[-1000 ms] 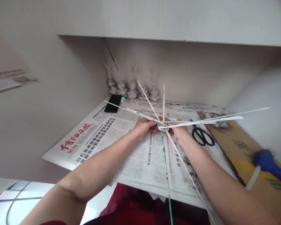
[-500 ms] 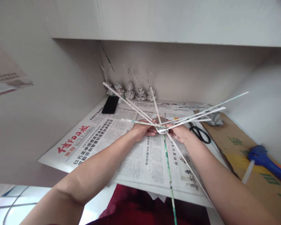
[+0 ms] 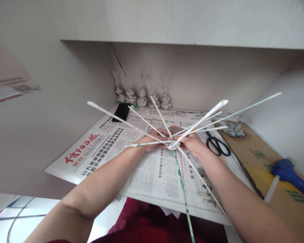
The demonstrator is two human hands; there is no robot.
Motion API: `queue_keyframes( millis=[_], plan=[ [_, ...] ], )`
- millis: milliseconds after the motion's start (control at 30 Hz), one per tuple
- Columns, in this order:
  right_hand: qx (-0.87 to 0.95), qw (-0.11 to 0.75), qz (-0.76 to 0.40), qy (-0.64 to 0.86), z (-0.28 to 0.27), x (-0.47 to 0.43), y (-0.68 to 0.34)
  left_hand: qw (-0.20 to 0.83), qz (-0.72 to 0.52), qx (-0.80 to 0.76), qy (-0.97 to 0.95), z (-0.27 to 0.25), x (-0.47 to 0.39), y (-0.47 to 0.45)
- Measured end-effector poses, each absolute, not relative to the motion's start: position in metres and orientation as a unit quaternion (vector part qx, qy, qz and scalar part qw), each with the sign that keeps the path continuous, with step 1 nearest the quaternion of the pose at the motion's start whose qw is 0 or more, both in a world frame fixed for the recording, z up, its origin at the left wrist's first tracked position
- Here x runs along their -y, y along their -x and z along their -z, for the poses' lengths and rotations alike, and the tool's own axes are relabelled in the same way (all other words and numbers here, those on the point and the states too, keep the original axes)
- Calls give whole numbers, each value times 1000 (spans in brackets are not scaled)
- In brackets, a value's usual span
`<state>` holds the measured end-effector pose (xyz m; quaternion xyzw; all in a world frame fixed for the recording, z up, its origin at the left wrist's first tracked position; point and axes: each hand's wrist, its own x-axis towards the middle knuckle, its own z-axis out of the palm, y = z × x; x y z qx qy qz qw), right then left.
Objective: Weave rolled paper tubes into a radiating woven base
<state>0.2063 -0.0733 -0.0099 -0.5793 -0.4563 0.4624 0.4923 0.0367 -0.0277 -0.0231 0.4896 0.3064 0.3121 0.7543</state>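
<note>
Above the newspaper (image 3: 142,175) I hold a small woven paper piece (image 3: 173,145) with several thin rolled paper sticks fanning out from it. My left hand (image 3: 154,140) is closed on its left side, fingers partly hidden behind the sticks. On its right side my right hand (image 3: 191,143) grips it near the stick bases. One green-patterned paper stick (image 3: 183,192) hangs down toward my lap, and a pale stick (image 3: 202,180) slants down past my right forearm. The other sticks point outward and away from me.
Several gourd-shaped woven paper pieces (image 3: 142,98) stand along the back wall, near a black phone (image 3: 121,112). Loose paper sticks (image 3: 192,113) lie behind my hands. To the right are black scissors (image 3: 219,146), crumpled material (image 3: 234,129), cardboard (image 3: 260,148) and a blue glue gun (image 3: 285,170).
The woven piece has tilted and turned in my hands, so its sticks spread at different angles. Both hands still hold it. The camera view has shifted slightly.
</note>
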Motion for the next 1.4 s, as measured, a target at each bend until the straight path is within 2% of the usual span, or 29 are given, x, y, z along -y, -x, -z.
queue_keyframes(
  millis=[300,400,567,733,933,1167,1400],
  plan=[
    [473,483,-486,554,15,73,-212,752,-305,-224,-540,29,23,-33],
    [489,472,-480,554,13,75,-210,755,-319,-246,-516,32,24,-36],
    [493,466,-476,560,16,75,-206,703,-397,-304,-506,36,24,-44],
    [483,463,-472,574,20,72,-207,684,-411,-326,-507,39,23,-45],
    [506,452,-478,558,19,74,-208,659,-357,-347,-565,35,21,-41],
    [412,477,-547,551,18,72,-210,638,-426,-354,-534,24,25,-41],
    [397,471,-536,578,12,75,-203,661,-428,-380,-485,27,22,-41]
  ],
)
